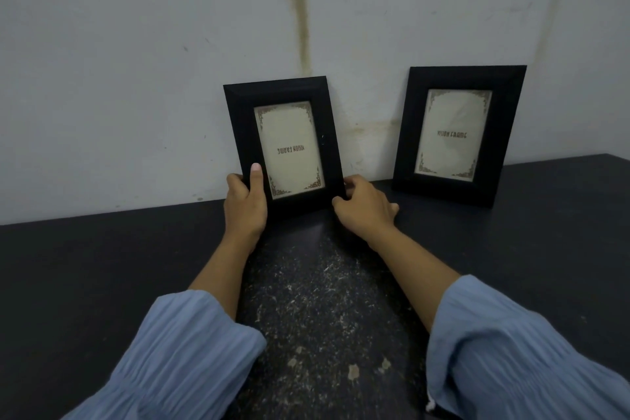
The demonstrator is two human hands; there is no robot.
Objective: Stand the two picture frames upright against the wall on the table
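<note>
Two black picture frames with cream printed inserts stand on the dark table [102, 276] against the white wall [136, 61]. The left frame [245, 119] leans back on the wall, its print upside down. My left hand [246, 204] grips its lower left corner, thumb on the front. My right hand [364, 208] holds its lower right corner, fingers curled at the edge. The right frame [508, 133] stands upright against the wall on its own, print the right way up, untouched.
The wall carries a brownish vertical stain [301, 10] above the left frame. The tabletop is dark stone with pale speckled marks [327, 300] between my forearms. Blue sleeves cover both arms near the bottom edge.
</note>
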